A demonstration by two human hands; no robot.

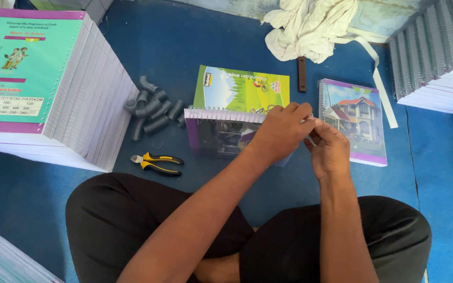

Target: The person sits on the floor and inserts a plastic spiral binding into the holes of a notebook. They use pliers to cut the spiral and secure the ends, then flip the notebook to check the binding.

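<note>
Head view: person seated cross-legged on blue floor (289,47)
Left hand (281,131): fingers pinched at spiral edge of open notebook (221,137); notebook lies before the knees
Right hand (329,149): fingertips closed, touching left hand's
Nearby: pliers (155,163); grey tubes (152,110); bound notebook (356,120)

Both forearms are bare from the elbow down; no sleeve, cuff, watch, bracelet or ring shows on either. The left hand (281,131) and the right hand (329,149) are bare too, without gloves, and the fingers (302,111) carry no tape or bandage. The legs are clothed in plain black trousers (132,220) of soft, matte cloth with a few loose folds, filling the picture from seven o'clock round to five o'clock. No pattern, pocket or seam detail can be made out.
</note>
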